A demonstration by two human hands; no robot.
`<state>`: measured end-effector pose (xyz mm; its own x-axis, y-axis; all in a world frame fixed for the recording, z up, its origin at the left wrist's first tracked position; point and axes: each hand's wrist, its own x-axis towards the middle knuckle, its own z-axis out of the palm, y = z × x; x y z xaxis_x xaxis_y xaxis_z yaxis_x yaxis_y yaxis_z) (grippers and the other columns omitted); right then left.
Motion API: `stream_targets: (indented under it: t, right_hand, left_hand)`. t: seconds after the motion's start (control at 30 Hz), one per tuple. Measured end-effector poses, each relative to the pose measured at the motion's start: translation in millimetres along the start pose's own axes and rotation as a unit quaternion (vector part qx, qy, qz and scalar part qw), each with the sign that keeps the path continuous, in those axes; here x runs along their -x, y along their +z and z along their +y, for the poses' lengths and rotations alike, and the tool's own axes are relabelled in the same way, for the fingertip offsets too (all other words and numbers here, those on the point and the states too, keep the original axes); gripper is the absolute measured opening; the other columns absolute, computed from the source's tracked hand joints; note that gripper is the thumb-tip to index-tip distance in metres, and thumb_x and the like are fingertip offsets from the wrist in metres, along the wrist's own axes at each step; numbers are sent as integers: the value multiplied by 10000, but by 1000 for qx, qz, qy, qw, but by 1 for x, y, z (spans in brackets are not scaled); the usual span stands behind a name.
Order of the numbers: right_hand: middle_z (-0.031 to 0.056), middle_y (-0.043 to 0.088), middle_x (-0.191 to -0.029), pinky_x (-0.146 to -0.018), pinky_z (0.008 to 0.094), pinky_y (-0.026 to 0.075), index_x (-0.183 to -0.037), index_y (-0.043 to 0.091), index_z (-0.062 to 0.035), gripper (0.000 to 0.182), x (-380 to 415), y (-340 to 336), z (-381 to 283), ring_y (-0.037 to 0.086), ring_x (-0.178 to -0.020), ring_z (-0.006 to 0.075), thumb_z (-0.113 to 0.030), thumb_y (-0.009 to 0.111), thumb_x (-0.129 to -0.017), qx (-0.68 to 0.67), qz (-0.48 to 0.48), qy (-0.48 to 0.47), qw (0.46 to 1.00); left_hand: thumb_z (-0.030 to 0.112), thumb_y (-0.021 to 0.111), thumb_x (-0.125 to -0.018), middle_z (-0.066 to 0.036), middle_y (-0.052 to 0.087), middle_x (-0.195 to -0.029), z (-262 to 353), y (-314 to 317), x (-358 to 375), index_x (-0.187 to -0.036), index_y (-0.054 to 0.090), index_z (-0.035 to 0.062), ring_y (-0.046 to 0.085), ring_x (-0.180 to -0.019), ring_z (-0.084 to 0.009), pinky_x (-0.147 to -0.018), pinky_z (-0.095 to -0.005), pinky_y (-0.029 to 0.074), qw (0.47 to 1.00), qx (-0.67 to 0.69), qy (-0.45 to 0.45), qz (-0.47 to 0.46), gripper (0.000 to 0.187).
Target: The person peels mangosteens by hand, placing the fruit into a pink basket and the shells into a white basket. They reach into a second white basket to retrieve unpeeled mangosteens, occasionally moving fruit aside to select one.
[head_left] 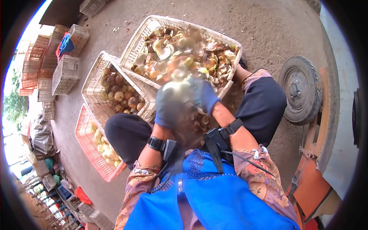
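In blue gloves, my two hands meet over the near edge of a white crate (136,37) full of peelings (214,57). A blurred smear covers the middle of the view and hides most of the fingers. My left hand (166,105) is closed around a pale, round, peeled-looking piece (177,91), perhaps an onion. Close beside it, my right hand (206,96) is curled with its fingers toward the same piece; what it grips cannot be made out. The peelings are brown, yellow and white, some of them curved like cups.
A white crate (87,82) of unpeeled brownish round produce (119,92) stands at the left. Below it, a pink crate (89,142) contains pale peeled pieces (105,149). A wheel (297,90) is at the right, beside a vehicle. Stacked crates (66,74) stand farther left.
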<state>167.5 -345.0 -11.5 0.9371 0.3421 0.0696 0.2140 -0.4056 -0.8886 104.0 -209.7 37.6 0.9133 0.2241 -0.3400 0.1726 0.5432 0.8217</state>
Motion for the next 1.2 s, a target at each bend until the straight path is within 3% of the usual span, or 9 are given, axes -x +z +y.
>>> stream_targets:
  t: [0.13,0.23,0.33,0.43,0.47,0.67,0.8,1.0,1.2]
  right_hand:
    - [158,664,-890,-703,386,512,-898,647,-56,177,-7,-13,1,643,-781,322,-221,625,-837,-40,-51,-38,997]
    - [166,667,-927,-711,410,510,-974,643,-39,273,-16,-31,-8,638,-823,364,-287,607,-863,-122,10,97,988]
    - [106,631,-795,-573,363,511,-1269,503,-19,458,-35,-7,79,614,-662,257,-251,611,-890,-87,55,79,992]
    - [82,607,-780,-516,327,489,-1297,487,-28,472,-25,-27,26,589,-621,203,-234,614,-891,-186,-6,192,964]
    - [74,599,-775,-497,315,482,-1306,481,-30,477,-21,-28,14,581,-607,185,-228,615,-892,-203,-17,213,956]
    - [-10,554,-811,-407,225,409,-1201,532,-80,341,-9,-14,9,486,-536,67,-175,625,-886,-278,-61,189,940]
    - [36,590,-873,-391,252,431,-1281,496,-82,463,2,-20,-28,493,-455,111,-94,606,-831,-353,-15,264,897]
    - [107,628,-986,-391,255,453,-1362,439,-46,530,1,-2,-22,517,-449,116,-141,571,-858,-317,-15,260,912]
    - [147,579,-1244,-450,197,442,-1367,453,-9,514,0,25,-10,527,-576,56,-148,579,-888,-261,53,193,944]
  left_hand:
    - [397,493,-953,-112,644,-1092,-21,-51,-25,-1157,571,55,614,-992,-276,-898,-433,487,900,355,-173,-183,406]
    - [333,529,-941,-98,661,-1044,-14,-34,-16,-1130,599,55,624,-956,-251,-854,-402,503,949,284,-137,20,344]
    - [215,670,-832,-144,631,-1118,9,-92,-25,-1191,546,-6,598,-1033,-277,-936,-346,478,964,-215,152,39,439]
    - [106,640,-835,-135,641,-1087,93,-77,39,-1154,552,-2,604,-1021,-241,-880,-333,497,604,-634,394,280,349]
    - [106,640,-835,-135,641,-1087,106,-107,44,-1154,552,-2,604,-1021,-241,-880,-333,497,595,-635,392,299,349]
    - [276,625,-901,-209,562,-1251,185,-277,96,-1237,529,44,499,-1224,-329,-1000,-474,466,857,-194,288,380,420]
    - [268,616,-906,-227,540,-1270,203,-352,113,-1228,519,37,491,-1225,-368,-1008,-502,459,792,297,265,462,408]
    - [261,609,-909,-265,537,-1219,194,-329,63,-1141,534,10,560,-1112,-443,-941,-557,502,925,247,180,226,350]
    - [252,621,-890,-228,637,-906,155,-341,-48,-883,563,33,642,-853,-414,-792,-545,569,931,234,-9,281,227]
